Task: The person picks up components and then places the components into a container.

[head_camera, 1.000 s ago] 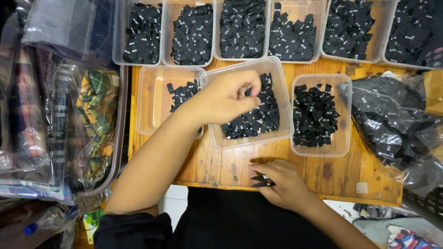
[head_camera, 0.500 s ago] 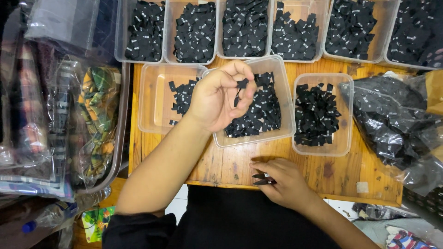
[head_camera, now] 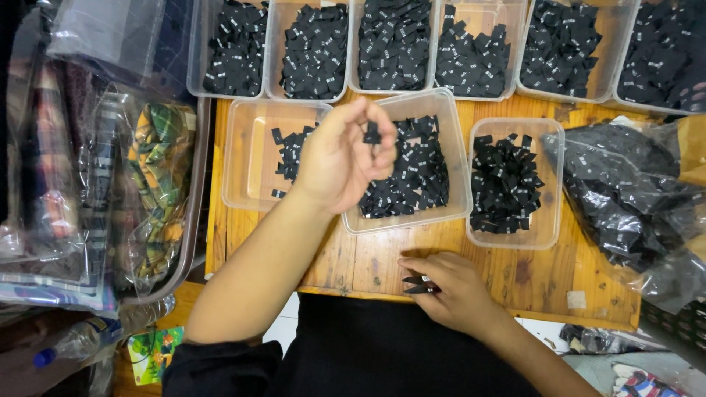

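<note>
Left hand now higher, label pinched

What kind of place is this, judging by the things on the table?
Probably a garment workshop's sorting bench: clear plastic tubs of small black fabric labels on a wooden table, with bagged folded clothes beside it.

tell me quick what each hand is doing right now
Left hand: raised over the middle tub, pinching a small black label.
Right hand: on the table, closed on black labels.
</note>
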